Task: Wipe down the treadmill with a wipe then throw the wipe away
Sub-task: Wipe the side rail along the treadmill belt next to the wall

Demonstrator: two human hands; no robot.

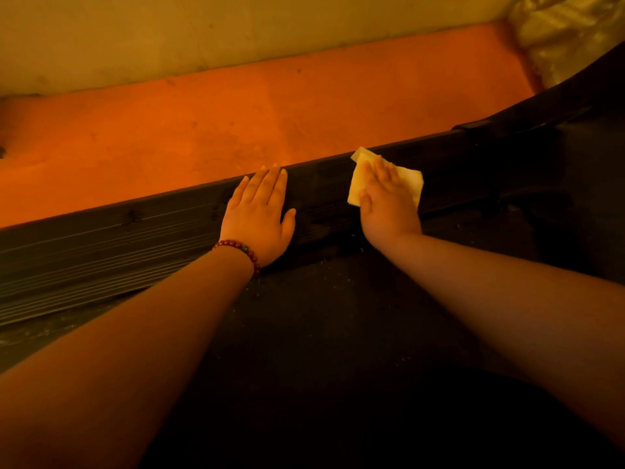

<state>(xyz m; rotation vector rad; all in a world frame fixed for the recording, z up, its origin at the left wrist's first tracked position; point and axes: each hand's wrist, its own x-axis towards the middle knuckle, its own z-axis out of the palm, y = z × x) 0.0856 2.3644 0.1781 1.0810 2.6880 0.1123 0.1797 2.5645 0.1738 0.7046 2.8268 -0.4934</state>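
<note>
On top of the ribbed side rail of the treadmill, toward the rail's R end, lies the wipe: pale yellow, folded roughly square, flat on the dark surface. It sits directly under the R hand, w/ one corner poking out past the fingertips at the rail's far edge and another sticking out to the R of the fingers; a strip also shows beside the thumb. R hand is flat, palm down, fingers straight and slightly fanned, pressing the wipe onto the rail; no curl or pinch visible. L hand rests on the same rail, just beside the R hand but not touching it or the wipe, w/ bare rail showing between them. It's also flat, palm down, fingers straight and close together, thumb out to the side, fingertips reaching the rail's far edge; it holds nothing. Red bead bracelet circles the L wrist. Both forearms reach across the dark belt, which has pale specks scattered on it, esp. near the rail. Beyond the rail runs an orange floor, then a pale wall. Crumpled shiny material sits in the top-R corner; can't tell what it is. Lighting is dim and orange-tinted.
</note>
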